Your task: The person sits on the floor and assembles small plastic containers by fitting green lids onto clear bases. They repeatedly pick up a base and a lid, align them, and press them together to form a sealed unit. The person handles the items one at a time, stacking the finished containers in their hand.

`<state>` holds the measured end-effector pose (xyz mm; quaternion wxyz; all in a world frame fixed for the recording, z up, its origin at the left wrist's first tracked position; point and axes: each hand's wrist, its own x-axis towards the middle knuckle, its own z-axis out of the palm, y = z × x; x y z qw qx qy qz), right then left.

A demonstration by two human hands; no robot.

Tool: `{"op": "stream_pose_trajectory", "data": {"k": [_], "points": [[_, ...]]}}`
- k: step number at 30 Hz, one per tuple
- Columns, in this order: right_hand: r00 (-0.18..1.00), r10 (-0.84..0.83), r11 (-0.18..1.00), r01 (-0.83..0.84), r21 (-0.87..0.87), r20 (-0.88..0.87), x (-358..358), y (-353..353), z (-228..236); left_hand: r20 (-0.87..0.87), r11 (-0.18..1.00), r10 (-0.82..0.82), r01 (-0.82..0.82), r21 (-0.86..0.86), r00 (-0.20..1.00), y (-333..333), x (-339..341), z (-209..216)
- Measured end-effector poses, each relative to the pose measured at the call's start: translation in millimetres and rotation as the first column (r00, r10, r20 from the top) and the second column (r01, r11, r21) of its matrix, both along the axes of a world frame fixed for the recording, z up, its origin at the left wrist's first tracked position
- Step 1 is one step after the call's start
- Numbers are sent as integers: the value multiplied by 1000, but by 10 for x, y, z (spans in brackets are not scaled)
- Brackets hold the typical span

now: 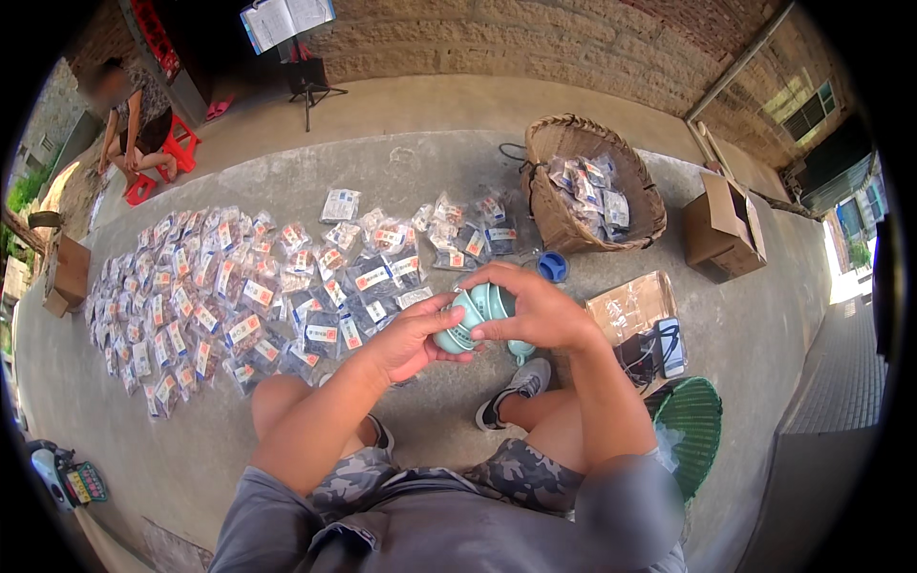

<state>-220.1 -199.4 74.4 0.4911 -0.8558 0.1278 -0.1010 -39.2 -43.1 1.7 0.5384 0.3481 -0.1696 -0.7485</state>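
Note:
In front of my knees, both hands hold a mint-green rounded plastic thing with a patterned band; its exact kind is unclear. My left hand curls around the round left part. My right hand grips a matching mint-green cylindrical part from above, thumb against the round part. Whether the two parts are joined, I cannot tell. Below my right hand shows a small mint-green piece with a loop, partly hidden. Just beyond that hand stands a blue round container.
Many small labelled plastic packets cover the ground ahead and left. A wicker basket holds more packets. To the right are a cardboard box, flattened cardboard, a phone with cables and a green basket. A person sits far left.

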Motion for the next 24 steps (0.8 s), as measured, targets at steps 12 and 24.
{"op": "stream_pose_trajectory", "data": {"k": [12,24], "points": [[991,108,992,-103,-67,80,36,-18,-82,137,1000,21,-22,7,990,27,-104,-8],[999,-2,998,5,64,-43,-27,-96,23,283,999,41,-41,-6,958,-15,-22,150]]}}
